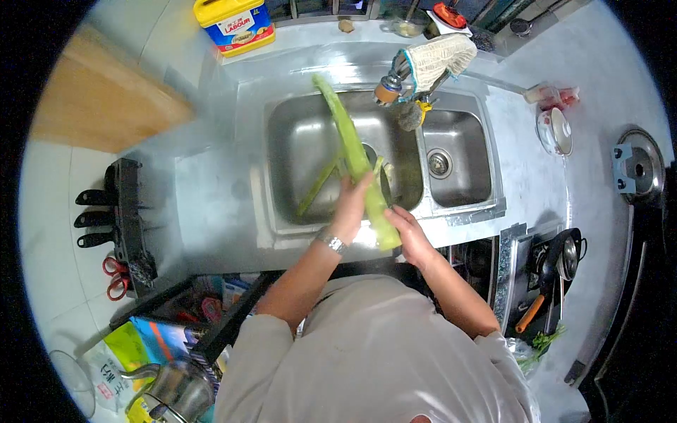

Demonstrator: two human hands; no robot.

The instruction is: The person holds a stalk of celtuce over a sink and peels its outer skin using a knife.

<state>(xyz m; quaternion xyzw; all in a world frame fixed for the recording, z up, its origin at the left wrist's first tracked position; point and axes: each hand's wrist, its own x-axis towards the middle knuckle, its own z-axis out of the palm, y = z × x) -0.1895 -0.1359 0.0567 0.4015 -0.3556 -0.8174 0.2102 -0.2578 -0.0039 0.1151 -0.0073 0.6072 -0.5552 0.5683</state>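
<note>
A long, pale green celtuce stem (345,134) slants across the large sink basin (293,127), its thick end towards my body. My left hand (350,208) is closed around it near the lower part. Beside the thick end, my right hand (412,234) is closed on a slim tool with a dark handle (397,252). Fingers and stem cover most of that tool, so I cannot tell whether it is a knife or a peeler. Below the stem, a green strip of peel (315,189) lies in the basin, with more bits near the drain.
A smaller basin (458,127) adjoins on the right. The faucet (389,88), draped with a cloth (441,60), reaches over the sink. A knife rack (127,211) and red scissors (116,278) are at left. A lidded pot (555,132) and a pan (557,261) are at right.
</note>
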